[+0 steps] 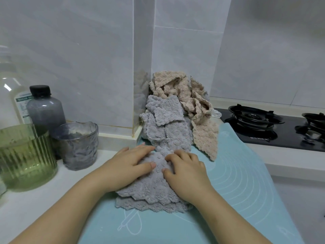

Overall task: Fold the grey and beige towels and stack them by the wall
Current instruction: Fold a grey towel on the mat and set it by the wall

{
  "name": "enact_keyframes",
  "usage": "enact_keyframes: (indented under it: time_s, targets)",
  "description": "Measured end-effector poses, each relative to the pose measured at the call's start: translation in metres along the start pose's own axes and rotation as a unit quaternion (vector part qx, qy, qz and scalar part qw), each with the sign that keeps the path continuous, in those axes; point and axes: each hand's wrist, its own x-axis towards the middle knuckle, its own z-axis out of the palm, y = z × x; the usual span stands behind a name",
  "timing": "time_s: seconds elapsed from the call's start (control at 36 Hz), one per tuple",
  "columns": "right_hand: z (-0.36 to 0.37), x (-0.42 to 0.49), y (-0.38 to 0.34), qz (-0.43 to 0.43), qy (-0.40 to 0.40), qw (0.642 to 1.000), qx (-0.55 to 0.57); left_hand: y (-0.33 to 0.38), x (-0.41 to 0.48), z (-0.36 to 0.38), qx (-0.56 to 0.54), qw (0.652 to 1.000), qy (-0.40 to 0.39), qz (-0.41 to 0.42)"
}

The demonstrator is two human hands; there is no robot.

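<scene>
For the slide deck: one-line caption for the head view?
Both hands, left and right, press a fluffy grey towel on a turquoise mat; crumpled grey and beige towels wait by the wall.

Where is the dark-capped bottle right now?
The dark-capped bottle stands at the left, against the tiled wall, behind the grey glass and green ribbed glass.

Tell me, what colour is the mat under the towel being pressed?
Pale turquoise mat with white printed circles, seen in the head view.

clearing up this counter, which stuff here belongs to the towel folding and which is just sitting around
Part of the job: fluffy grey towel under both hands; crumpled grey towels and beige towels at the wall; light blue mat.

Just lying about: green ribbed glass, grey textured glass, dark-capped bottle, black gas hob.
</scene>
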Motion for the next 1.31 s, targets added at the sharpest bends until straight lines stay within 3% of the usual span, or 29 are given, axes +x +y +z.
enact_keyframes:
  time_s: [0.14, 0.25, 0.31, 0.39, 0.44, 0.58, 0.75, 0.83, 0.92, 1.0, 1.14, 1.31]
  targets:
    - [0.007, 0.003, -0.002, 0.006, 0.01, 1.0, -0.01, -0.015, -0.001, 0.002, 0.075, 0.992, -0.106, -0.003]
    - [-0.002, 0.003, 0.006, -0.013, -0.023, 0.999, 0.035, -0.023, -0.007, 0.002, 0.074, 0.983, -0.166, 0.004]
    - [-0.007, 0.003, 0.009, -0.036, -0.008, 0.998, 0.041, -0.023, -0.011, 0.001, 0.04, 0.989, -0.146, 0.006]
    - [-0.011, 0.002, 0.006, -0.075, 0.01, 0.995, 0.058, -0.019, -0.011, 0.005, -0.003, 1.0, -0.012, 0.023]
    - [-0.01, 0.002, 0.002, -0.079, -0.019, 0.994, 0.069, -0.014, -0.008, 0.01, 0.023, 0.999, 0.032, 0.034]
    - [0.002, 0.0, 0.001, -0.057, -0.114, 0.992, 0.004, -0.013, -0.009, 0.022, 0.111, 0.993, -0.03, 0.012]
    - [0.009, 0.002, 0.003, -0.058, -0.143, 0.987, -0.037, -0.013, -0.007, 0.026, 0.178, 0.983, -0.05, 0.008]
    - [0.012, -0.001, 0.005, -0.053, -0.102, 0.993, 0.012, -0.011, -0.009, 0.027, 0.167, 0.986, -0.022, -0.002]
    - [0.013, -0.004, 0.008, -0.02, 0.025, 0.995, 0.09, -0.01, -0.015, 0.029, 0.149, 0.988, 0.043, -0.011]
    - [0.007, -0.005, 0.01, 0.062, 0.111, 0.99, 0.064, -0.01, -0.019, 0.028, 0.139, 0.984, 0.103, -0.035]
    - [-0.001, -0.007, 0.014, 0.125, 0.022, 0.992, -0.005, -0.009, -0.019, 0.028, 0.123, 0.986, 0.098, -0.062]
    - [-0.011, -0.009, 0.011, 0.095, -0.007, 0.99, 0.101, -0.008, -0.017, 0.026, 0.128, 0.986, 0.081, -0.064]
